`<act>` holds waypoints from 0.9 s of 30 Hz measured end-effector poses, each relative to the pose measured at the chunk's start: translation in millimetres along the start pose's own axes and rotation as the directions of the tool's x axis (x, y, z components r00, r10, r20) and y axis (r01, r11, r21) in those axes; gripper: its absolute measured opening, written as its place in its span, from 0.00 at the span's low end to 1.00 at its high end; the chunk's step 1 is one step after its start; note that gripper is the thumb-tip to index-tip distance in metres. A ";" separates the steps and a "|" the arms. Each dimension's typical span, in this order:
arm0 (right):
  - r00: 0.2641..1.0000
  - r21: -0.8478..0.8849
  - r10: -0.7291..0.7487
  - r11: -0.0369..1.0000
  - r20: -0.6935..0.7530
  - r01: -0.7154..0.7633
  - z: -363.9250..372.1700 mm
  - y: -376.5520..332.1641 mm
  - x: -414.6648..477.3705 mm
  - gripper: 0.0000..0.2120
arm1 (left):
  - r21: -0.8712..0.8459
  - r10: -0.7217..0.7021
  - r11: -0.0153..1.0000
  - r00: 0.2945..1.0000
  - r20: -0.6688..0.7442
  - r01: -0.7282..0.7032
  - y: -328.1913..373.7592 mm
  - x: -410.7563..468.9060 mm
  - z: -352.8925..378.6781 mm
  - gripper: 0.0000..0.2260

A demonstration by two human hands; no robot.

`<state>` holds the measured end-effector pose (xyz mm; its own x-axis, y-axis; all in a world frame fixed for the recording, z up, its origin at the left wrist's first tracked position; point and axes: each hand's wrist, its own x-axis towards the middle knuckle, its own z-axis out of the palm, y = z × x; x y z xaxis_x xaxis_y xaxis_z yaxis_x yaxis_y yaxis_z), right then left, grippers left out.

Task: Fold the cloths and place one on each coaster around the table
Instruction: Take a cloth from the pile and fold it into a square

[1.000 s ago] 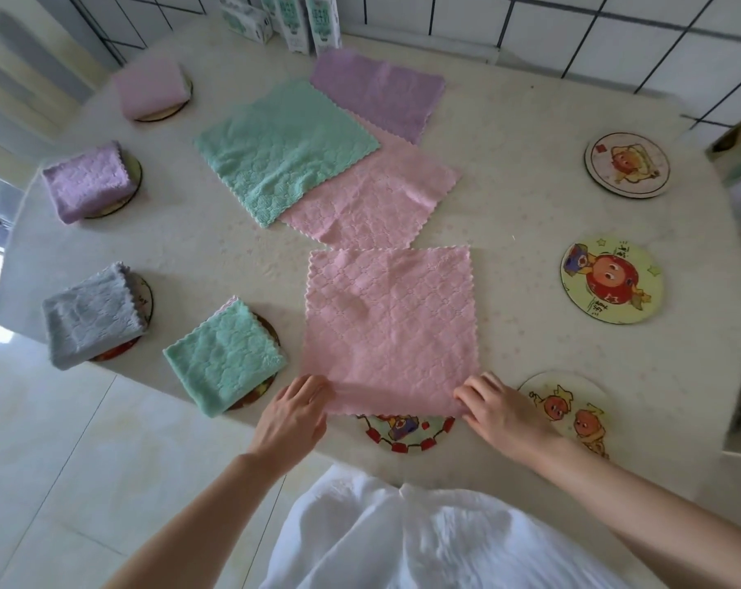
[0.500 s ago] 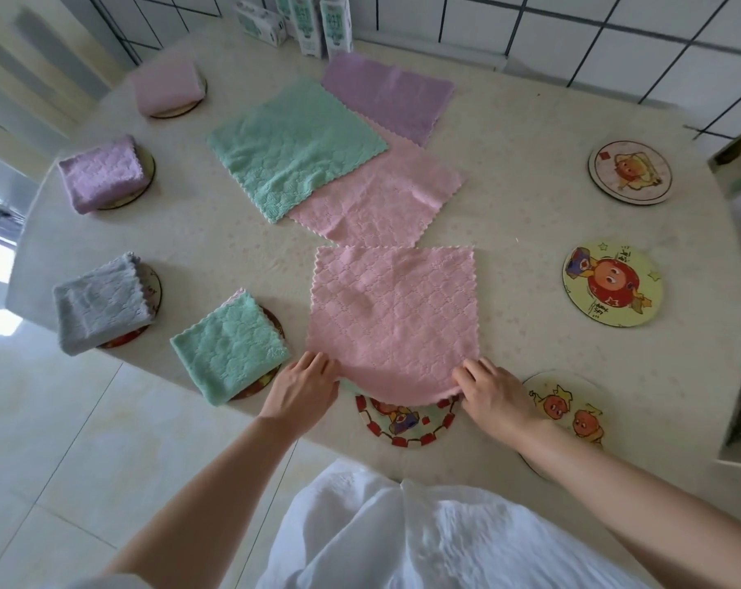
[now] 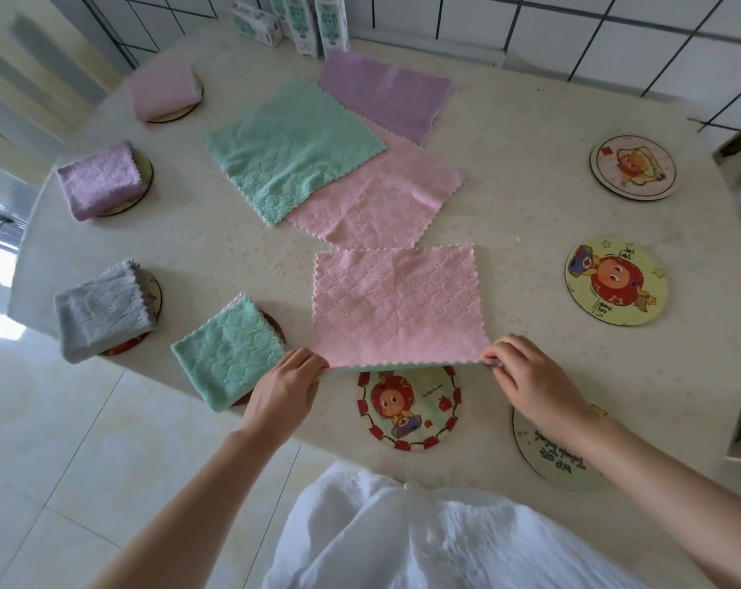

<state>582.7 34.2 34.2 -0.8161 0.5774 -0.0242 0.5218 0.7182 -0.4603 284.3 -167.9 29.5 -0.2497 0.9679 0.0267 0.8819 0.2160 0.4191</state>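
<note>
A pink cloth (image 3: 396,303) lies spread near the table's front edge. My left hand (image 3: 285,386) pinches its near left corner and my right hand (image 3: 526,378) pinches its near right corner, both lifted off the table. Just under that raised edge sits a bare red-rimmed coaster (image 3: 409,408). Flat in the middle lie a green cloth (image 3: 292,148), another pink cloth (image 3: 381,197) and a purple cloth (image 3: 385,93), overlapping. Folded cloths rest on coasters along the left: green (image 3: 226,359), grey (image 3: 98,310), purple (image 3: 100,180), pink (image 3: 162,91).
Three bare coasters stand on the right side: one at the front (image 3: 551,457), a yellow one (image 3: 615,282) and a white one (image 3: 632,167). Cartons (image 3: 313,21) stand at the far edge against a tiled wall. The table edge runs just before my white clothing.
Both hands have lifted the pink cloth's near edge and moved it away from me, uncovering the red-rimmed coaster that it overlapped before.
</note>
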 end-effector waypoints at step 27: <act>0.813 0.584 0.578 0.634 0.077 -0.506 -9.8 17.3 56.4 0.07 | -0.670 -0.703 0.384 0.671 0.234 0.636 -8.1 67.3 3.9 0.05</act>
<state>548.2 83.0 33.6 -0.3808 0.8541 -0.3542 0.5990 -0.0640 -0.7982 261.9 -103.9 24.3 -0.6939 0.5282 -0.4894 -0.0879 0.6124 0.7856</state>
